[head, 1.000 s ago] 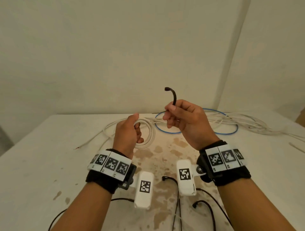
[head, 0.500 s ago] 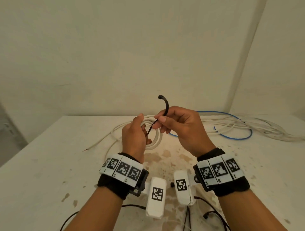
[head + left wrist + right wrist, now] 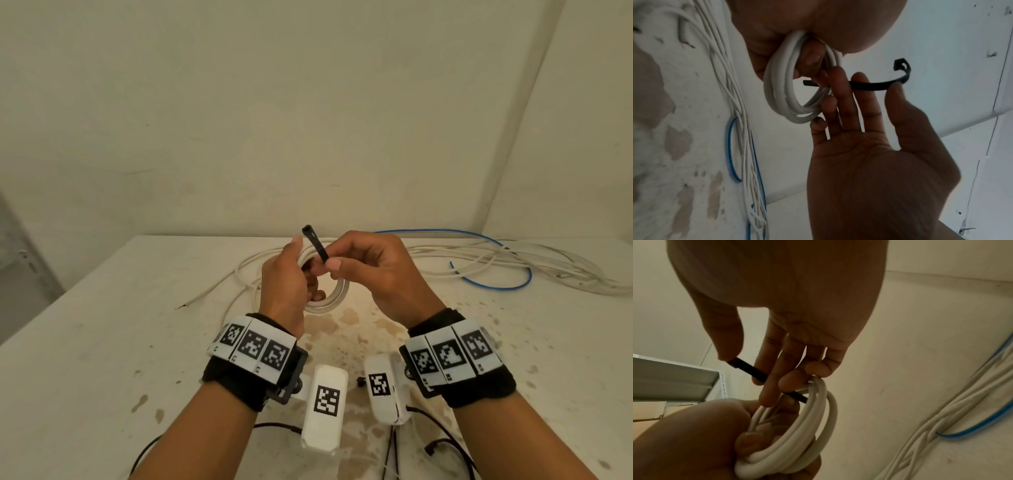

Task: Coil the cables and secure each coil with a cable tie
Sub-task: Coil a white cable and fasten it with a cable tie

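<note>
Head: white coil (image 3: 329, 301) is gripped by left hand (image 3: 284, 284) over the table (image 3: 102, 342); black tie (image 3: 317, 245) is pinched by right hand (image 3: 373, 270).
Left wrist: tie tip is poked through the coil, not yet looped or locked.
Right wrist: loose cables (image 3: 953, 415) lie far right, uncoiled.

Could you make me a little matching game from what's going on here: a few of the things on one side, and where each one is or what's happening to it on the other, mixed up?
Things:
1. white cable coil
2. black cable tie
3. blue cable
4. loose white cables

States:
A. pinched by the right hand
B. one coloured strand lying on the table
C. gripped in the left hand
D. pale bundle sprawled at the table's far right

Pairs: 1-C, 2-A, 3-B, 4-D
</note>
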